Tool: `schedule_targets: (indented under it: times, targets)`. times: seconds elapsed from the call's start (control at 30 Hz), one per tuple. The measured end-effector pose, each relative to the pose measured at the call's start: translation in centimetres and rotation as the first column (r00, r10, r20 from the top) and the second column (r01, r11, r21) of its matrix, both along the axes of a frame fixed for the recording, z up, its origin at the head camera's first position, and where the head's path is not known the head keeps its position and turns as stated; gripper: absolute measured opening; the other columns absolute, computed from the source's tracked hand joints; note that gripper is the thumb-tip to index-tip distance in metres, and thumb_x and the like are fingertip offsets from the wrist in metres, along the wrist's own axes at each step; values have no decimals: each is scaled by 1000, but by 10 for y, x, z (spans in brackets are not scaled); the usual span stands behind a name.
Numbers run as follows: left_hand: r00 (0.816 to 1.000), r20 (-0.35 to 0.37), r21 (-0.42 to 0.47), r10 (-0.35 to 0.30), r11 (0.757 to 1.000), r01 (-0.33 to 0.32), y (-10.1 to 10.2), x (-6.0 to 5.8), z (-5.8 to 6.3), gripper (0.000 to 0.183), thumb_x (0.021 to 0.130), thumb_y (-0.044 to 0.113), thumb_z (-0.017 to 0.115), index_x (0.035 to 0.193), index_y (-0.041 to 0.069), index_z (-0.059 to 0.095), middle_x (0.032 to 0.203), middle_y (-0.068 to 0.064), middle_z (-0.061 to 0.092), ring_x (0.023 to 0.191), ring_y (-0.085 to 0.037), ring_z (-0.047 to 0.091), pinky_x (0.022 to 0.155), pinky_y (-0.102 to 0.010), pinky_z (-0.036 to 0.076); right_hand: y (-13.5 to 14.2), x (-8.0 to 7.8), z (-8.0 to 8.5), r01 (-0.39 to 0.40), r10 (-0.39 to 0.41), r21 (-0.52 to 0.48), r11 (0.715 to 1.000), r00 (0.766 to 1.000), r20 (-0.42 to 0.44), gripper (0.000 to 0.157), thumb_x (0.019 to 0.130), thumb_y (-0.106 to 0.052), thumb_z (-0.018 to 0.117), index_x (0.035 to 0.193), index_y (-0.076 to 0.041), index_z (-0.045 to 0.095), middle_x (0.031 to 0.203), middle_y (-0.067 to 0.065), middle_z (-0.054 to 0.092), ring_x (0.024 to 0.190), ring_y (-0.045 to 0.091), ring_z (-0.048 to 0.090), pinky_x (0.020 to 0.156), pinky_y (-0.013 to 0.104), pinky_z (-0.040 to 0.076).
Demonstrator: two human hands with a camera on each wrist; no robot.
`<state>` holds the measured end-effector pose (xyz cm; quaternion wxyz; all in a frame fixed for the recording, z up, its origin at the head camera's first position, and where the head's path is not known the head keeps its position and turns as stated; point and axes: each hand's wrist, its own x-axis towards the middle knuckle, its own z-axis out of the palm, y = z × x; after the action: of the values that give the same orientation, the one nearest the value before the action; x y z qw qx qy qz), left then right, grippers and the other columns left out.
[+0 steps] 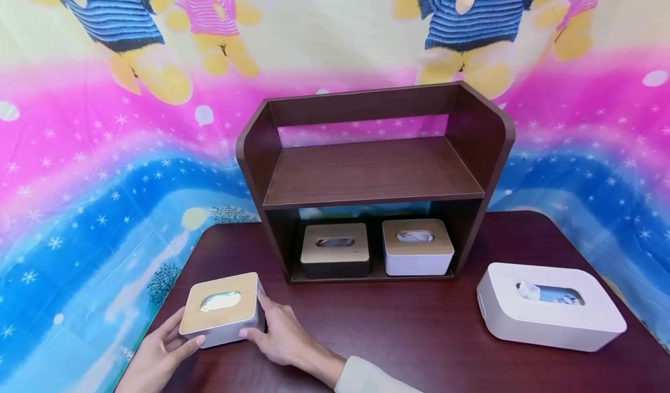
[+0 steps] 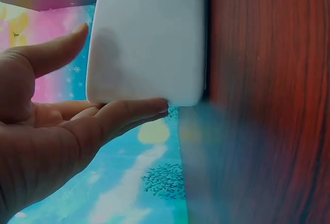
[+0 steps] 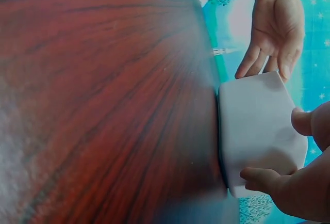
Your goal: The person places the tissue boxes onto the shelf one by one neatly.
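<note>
The wood-topped tissue box is braced between left hand and right hand, fingers extended against opposite sides, presumably so that balanced pressure steadies it.

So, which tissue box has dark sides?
The left box inside the shelf unit; its neighbour, the held box and the long box have pale sides.

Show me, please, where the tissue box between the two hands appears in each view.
Head: the tissue box is at lower left.
Left wrist: the tissue box is at top middle, cut by the upper edge.
Right wrist: the tissue box is right of centre.
Shared landmark: the dark red tabletop.
</note>
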<state>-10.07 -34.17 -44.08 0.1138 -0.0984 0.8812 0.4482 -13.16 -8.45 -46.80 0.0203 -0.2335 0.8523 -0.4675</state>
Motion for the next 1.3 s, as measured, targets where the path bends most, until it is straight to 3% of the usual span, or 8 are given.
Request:
schedule_targets:
  times: [0.23,0.4,0.53,0.6,0.67,1.07,1.2,1.3]
  targets:
    - [997,-70,-6,20,1000,-20,11,4,1,80,105,20,71,163,-13,27,151,-40,51,130,-47,67,88,-32,67,8,5,4,88,-88,-13,996,996,-24,72,101,-33,76,157,4,50,144,19,69,133,16,65,111,35,57]
    - [995,-75,33,66,997,-63,22,8,7,74,104,18,73,163,-7,34,147,-33,58,116,-22,76,88,-31,66,17,9,7,137,-140,-41,990,988,-60,69,99,-30,77,154,4,54,95,11,81,84,-3,64,91,28,62]
    - [988,-60,90,139,987,-133,34,11,12,71,102,17,76,160,-2,41,140,-30,64,99,-5,77,86,-31,67,27,15,11,176,-180,-45,983,979,-98,67,100,-32,77,151,7,56,112,18,81,89,0,70,90,30,64]
    - [984,-57,111,168,981,-161,40,12,15,69,101,17,77,159,-1,44,142,-30,62,96,-6,79,85,-32,67,32,18,13,202,-205,-32,979,970,-131,66,100,-33,76,149,6,59,132,22,74,109,7,71,95,37,65]
    - [980,-69,122,185,977,-176,46,14,17,68,99,17,79,157,0,48,146,-30,57,95,-7,79,84,-31,67,37,20,16,216,-217,-28,976,966,-143,64,100,-33,76,148,5,59,132,21,73,110,9,72,94,38,65]
    - [956,-144,238,254,947,-215,91,19,24,58,95,9,82,147,-2,57,149,-24,57,92,5,72,80,-26,66,81,27,33,248,-255,-64,967,950,-182,64,97,-34,78,145,6,62,132,24,71,74,-1,59,71,24,59]
    - [946,-143,322,292,917,-234,109,16,25,56,94,4,82,144,-4,58,150,-21,57,97,9,69,82,-24,65,97,28,37,266,-277,-84,960,945,-174,64,96,-34,79,144,6,63,119,25,78,58,-6,44,63,18,51]
    - [938,-141,376,315,894,-244,122,13,26,55,93,0,82,143,-6,58,151,-20,56,109,-2,69,83,-24,64,107,30,40,285,-298,-97,953,942,-152,63,96,-32,79,144,4,63,85,16,79,49,-7,33,52,16,44]
